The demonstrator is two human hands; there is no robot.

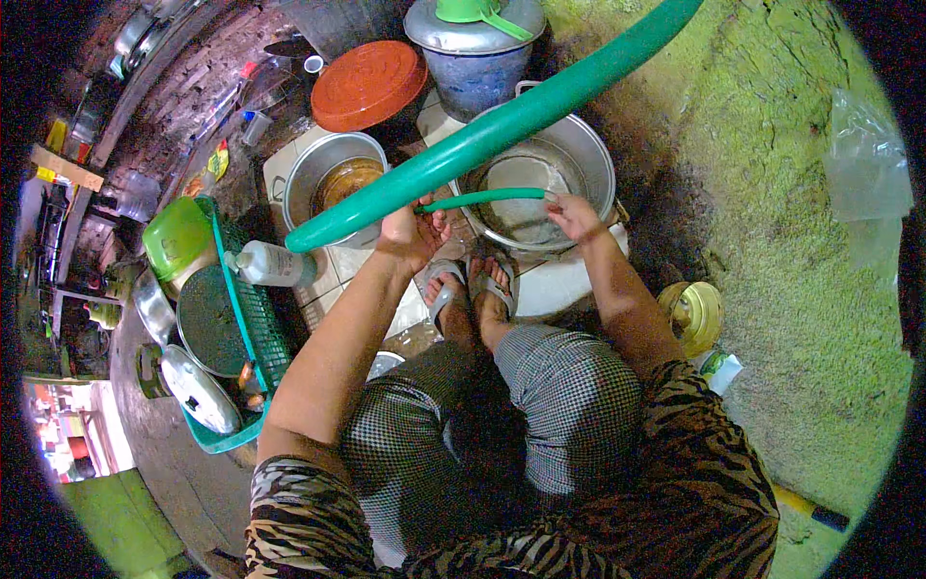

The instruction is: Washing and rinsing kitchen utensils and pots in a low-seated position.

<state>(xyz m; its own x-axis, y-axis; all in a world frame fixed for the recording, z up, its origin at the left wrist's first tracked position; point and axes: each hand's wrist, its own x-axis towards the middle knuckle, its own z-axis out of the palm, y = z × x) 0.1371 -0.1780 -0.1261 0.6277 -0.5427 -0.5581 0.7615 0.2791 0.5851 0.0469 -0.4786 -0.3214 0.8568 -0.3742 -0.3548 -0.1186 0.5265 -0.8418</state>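
A green hose [499, 137] sweeps close before the camera from the upper right down to the left. Its thinner-looking far part [492, 195] runs between my two hands. My left hand [414, 237], palm turned up, holds the hose with the fingers partly hidden behind it. At the hose's tip, my right hand [575, 217] pinches the end over the near rim of a large aluminium pot [604, 155]. Some clear liquid appears in the bottom of that pot. To the left stands a smaller aluminium pot [295, 181] with brownish liquid, partly covered by the hose.
A white bottle [268, 263] stands beside a green dish rack [246, 318] holding bowls and lids. Behind the pots are a red-orange lid [372, 83] and a lidded blue bucket [474, 79] with a green dipper [470, 11]. A golden tin [698, 315] lies by the green wall [781, 239].
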